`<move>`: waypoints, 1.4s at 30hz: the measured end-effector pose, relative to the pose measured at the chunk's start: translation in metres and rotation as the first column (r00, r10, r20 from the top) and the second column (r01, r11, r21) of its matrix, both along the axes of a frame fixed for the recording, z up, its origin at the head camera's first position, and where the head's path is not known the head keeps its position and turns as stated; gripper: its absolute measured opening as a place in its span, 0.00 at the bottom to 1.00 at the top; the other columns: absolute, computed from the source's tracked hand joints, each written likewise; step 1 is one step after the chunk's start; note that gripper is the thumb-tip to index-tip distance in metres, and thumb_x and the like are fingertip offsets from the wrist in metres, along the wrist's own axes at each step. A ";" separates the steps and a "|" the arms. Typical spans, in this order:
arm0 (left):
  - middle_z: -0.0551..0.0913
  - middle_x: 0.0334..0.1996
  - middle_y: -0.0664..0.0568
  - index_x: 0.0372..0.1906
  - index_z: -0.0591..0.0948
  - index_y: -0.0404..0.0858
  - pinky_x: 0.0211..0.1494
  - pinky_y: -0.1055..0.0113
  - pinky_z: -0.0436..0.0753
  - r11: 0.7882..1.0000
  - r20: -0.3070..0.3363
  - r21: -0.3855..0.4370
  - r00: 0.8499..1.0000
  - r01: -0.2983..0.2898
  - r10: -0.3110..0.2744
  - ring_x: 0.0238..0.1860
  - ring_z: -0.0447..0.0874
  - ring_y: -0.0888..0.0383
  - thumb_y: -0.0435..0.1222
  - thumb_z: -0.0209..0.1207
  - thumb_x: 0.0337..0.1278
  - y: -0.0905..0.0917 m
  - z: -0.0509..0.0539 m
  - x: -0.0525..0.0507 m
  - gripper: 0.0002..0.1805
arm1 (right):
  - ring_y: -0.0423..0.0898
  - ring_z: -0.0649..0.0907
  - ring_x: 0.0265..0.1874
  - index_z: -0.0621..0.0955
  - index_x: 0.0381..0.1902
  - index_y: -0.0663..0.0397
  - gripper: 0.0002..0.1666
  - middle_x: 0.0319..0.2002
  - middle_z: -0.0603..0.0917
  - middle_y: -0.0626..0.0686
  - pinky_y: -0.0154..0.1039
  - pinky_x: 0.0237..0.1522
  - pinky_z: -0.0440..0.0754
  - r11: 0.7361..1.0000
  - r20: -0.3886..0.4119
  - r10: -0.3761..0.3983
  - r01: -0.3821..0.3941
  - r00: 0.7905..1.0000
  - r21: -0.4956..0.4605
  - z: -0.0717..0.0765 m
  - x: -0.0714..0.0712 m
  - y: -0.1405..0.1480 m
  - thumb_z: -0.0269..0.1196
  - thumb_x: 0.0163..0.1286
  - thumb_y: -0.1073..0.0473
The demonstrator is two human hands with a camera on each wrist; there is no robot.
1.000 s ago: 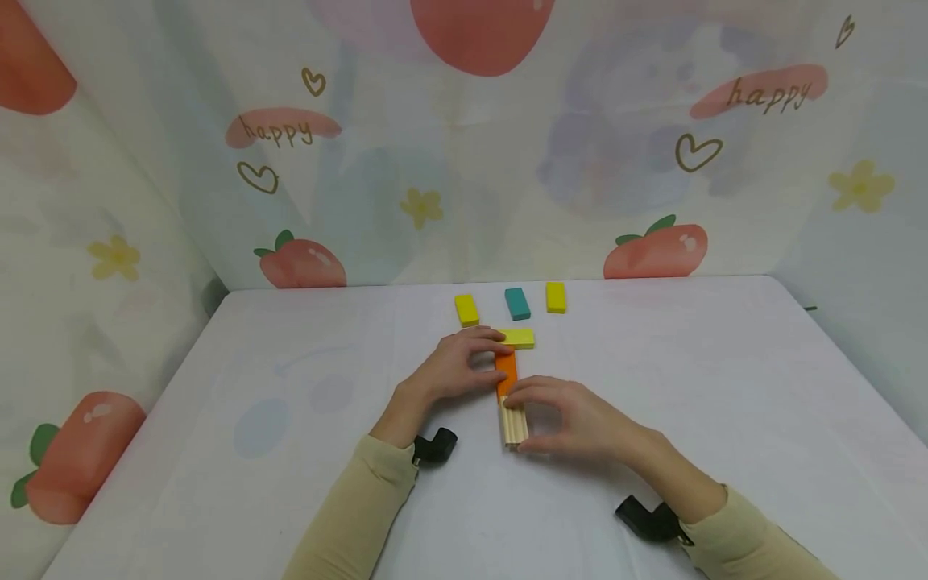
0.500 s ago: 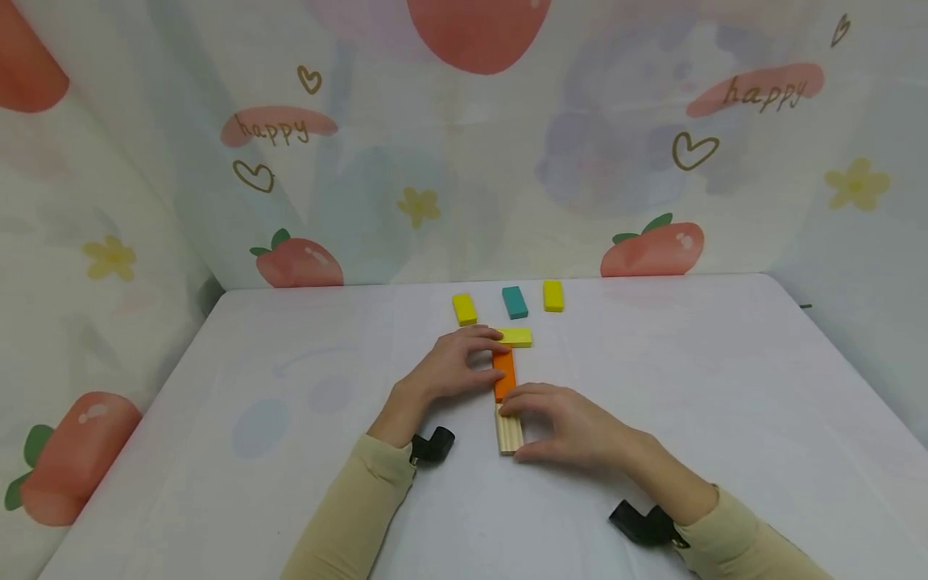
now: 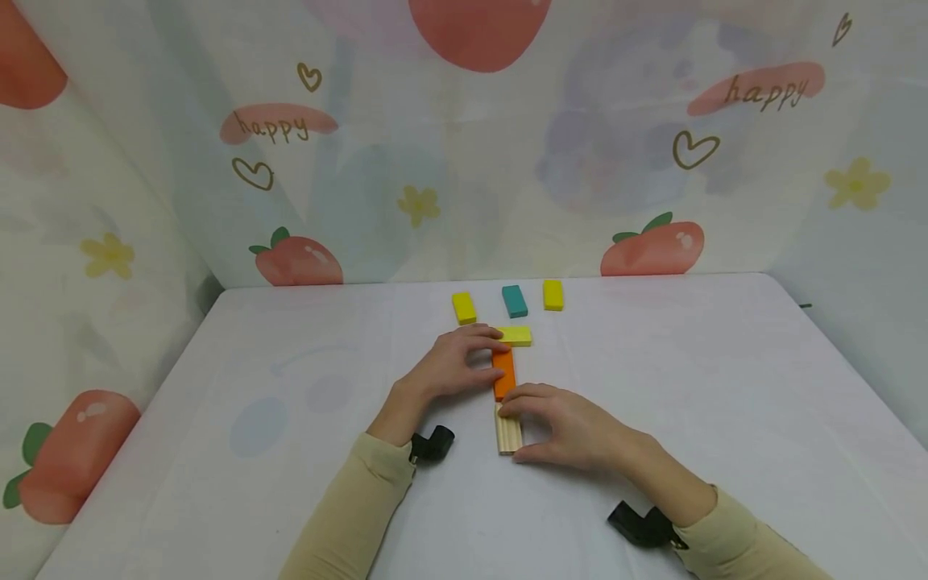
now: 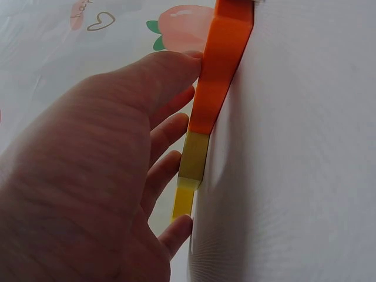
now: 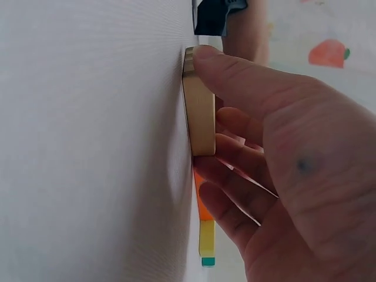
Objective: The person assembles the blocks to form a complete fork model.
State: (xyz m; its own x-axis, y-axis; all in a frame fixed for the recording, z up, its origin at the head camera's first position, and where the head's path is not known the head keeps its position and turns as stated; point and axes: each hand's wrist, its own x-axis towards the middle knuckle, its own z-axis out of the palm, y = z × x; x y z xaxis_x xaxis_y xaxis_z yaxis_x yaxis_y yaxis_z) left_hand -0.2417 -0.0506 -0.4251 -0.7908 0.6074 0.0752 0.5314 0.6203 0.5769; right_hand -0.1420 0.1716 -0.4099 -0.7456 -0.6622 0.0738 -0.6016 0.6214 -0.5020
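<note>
In the head view, a plain wooden block (image 3: pixel 510 435) with a grooved top lies on the table, end to end with an orange block (image 3: pixel 505 379). My right hand (image 3: pixel 573 427) pinches the wooden block lengthwise, thumb at its near end and fingers by its far end; the right wrist view shows the wooden block's side (image 5: pixel 201 114) under that thumb. A yellow block (image 3: pixel 518 336) lies crosswise at the orange block's far end. My left hand (image 3: pixel 453 362) rests its thumb and index finger on the orange block, other fingertips reaching the crosswise yellow block.
Beyond the row lie a yellow block (image 3: pixel 465 308) on the left, a teal block (image 3: pixel 515 301) in the middle and another yellow block (image 3: pixel 553 295) on the right. The white tabletop (image 3: pixel 326 499) ends at a patterned cloth backdrop (image 3: pixel 493 161).
Since a second ago, my right hand has shifted the wooden block slightly towards me and straightened it in line with the orange one. My left hand holds its place.
</note>
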 end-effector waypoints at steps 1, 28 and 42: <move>0.77 0.68 0.55 0.60 0.85 0.48 0.79 0.49 0.59 1.000 -0.001 -0.002 1.000 0.000 0.000 0.75 0.65 0.53 0.45 0.67 0.64 0.000 0.000 0.000 0.20 | 0.47 0.79 0.62 0.84 0.58 0.45 0.28 0.62 0.81 0.46 0.52 0.65 0.77 1.000 -0.011 0.002 -0.001 1.000 0.007 0.000 0.000 0.000 0.76 0.61 0.47; 0.76 0.69 0.55 0.60 0.85 0.48 0.80 0.48 0.58 1.000 0.003 -0.013 1.000 -0.003 0.003 0.76 0.64 0.52 0.46 0.67 0.65 0.001 0.000 -0.001 0.21 | 0.45 0.81 0.56 0.87 0.51 0.49 0.21 0.55 0.83 0.44 0.48 0.61 0.81 1.000 -0.131 0.022 -0.019 0.991 0.023 0.003 -0.001 0.002 0.75 0.62 0.48; 0.77 0.69 0.54 0.60 0.85 0.47 0.80 0.49 0.57 1.000 0.011 0.010 1.000 0.007 -0.007 0.76 0.64 0.52 0.45 0.66 0.65 0.000 0.000 0.000 0.20 | 0.46 0.81 0.56 0.87 0.52 0.49 0.22 0.55 0.83 0.45 0.49 0.61 0.80 1.000 -0.148 0.003 0.000 0.989 0.021 0.001 -0.002 0.003 0.75 0.63 0.49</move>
